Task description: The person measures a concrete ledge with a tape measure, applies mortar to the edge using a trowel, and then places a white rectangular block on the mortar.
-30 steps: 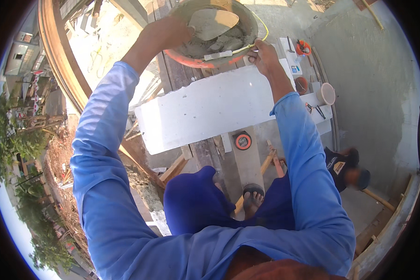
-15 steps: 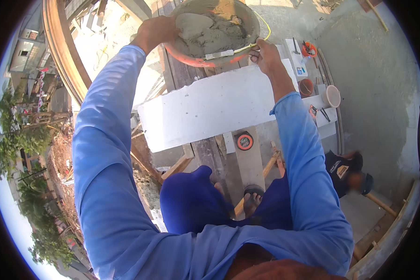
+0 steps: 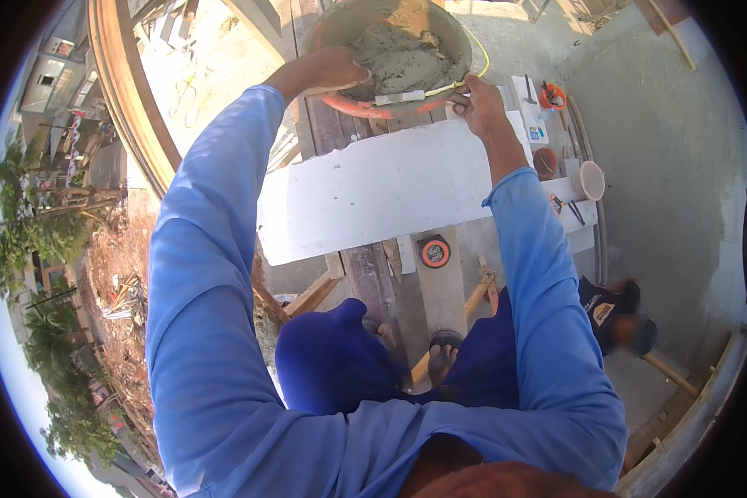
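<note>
High on a timber scaffold beside a grey rendered wall, with trees and rubble far below at left, a worker in blue long sleeves holds a round orange-rimmed basin of wet grey mortar at arm's length on the far side. Left hand is closed over the basin's left rim, fingers curled onto the mortar side; right hand grips the right rim where a yellow cord loops past. The basin lies straight ahead of both hands, each equally close, above the far edge of a long white block whose long axis runs left to right across the planks. Near the block sits a round orange-and-black tape measure. To the right stand a small white packet with a blue label, an orange cup of tools and a pale round container. A second person crouches lower right.
</note>
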Available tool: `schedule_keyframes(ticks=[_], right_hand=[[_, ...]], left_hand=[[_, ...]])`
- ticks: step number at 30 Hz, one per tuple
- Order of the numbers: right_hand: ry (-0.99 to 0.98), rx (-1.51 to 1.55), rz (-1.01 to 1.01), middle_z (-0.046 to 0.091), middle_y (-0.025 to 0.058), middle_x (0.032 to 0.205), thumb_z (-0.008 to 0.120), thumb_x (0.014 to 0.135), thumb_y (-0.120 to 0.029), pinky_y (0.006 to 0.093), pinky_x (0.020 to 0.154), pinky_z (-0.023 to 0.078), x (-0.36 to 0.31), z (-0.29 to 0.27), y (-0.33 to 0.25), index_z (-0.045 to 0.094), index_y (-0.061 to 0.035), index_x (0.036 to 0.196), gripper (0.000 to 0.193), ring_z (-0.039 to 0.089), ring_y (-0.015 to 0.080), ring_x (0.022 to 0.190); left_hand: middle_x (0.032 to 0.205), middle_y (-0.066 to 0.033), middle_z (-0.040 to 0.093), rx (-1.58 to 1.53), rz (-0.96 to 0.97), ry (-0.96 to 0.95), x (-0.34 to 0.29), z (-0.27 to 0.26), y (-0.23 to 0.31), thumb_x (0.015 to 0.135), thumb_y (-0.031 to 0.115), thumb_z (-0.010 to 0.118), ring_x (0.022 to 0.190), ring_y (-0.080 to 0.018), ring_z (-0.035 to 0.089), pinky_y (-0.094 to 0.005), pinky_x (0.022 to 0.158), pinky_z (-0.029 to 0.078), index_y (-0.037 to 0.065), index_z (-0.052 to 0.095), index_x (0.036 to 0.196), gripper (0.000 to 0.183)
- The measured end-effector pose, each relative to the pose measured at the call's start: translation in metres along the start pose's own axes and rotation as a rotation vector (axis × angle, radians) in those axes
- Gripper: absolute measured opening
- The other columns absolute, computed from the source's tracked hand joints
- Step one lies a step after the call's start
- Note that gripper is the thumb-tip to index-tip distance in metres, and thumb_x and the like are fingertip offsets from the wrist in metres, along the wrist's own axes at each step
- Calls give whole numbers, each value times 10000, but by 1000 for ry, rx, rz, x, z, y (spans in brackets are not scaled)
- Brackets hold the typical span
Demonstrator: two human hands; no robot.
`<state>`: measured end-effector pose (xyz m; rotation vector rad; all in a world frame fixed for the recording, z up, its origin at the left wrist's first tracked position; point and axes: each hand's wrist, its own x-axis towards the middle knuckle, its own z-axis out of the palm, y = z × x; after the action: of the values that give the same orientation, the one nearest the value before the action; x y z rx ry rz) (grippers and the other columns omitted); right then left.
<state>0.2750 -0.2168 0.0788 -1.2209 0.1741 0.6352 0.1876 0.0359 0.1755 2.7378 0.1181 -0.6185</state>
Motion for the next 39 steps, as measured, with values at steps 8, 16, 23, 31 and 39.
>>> schedule_keyframes(ticks=[8,16,23,31,39], right_hand=[[17,-42,16,497,91,909,442,961,-213,318,552,368,-3,15,-8,482,-41,1023,187,570,239,770],[-61,-184,-38,523,137,1005,360,996,-213,324,586,367,42,-36,-2,440,34,1085,274,599,312,1031],[-140,-335,-11,529,97,991,323,1002,-239,324,643,379,41,-25,-1,440,-2,1150,303,536,253,1051],[-264,-334,2,560,112,1060,276,1014,-265,282,584,371,73,-57,-27,417,-3,1212,357,547,206,929],[-145,-365,7,598,112,1055,267,1016,-274,284,594,389,61,-35,-16,446,-4,1190,368,560,194,921]], left_hand=[[713,-36,506,-539,-103,247,-54,-19,-31,874,362,493,641,-152,484,-309,525,392,5,583,857,368],[730,-139,560,-1121,-439,342,-250,119,4,805,294,461,601,-218,557,-360,606,449,-52,564,896,372],[655,-103,569,-1456,-899,617,-411,245,34,808,191,484,595,-188,566,-346,568,442,-56,596,928,296],[939,-189,639,-746,-1164,1227,-421,257,-8,800,193,541,772,-329,609,-376,708,484,-33,592,1059,347],[1089,-201,522,-531,-1262,1056,-348,315,-59,762,227,639,1061,-357,524,-426,881,458,62,546,1236,511]])
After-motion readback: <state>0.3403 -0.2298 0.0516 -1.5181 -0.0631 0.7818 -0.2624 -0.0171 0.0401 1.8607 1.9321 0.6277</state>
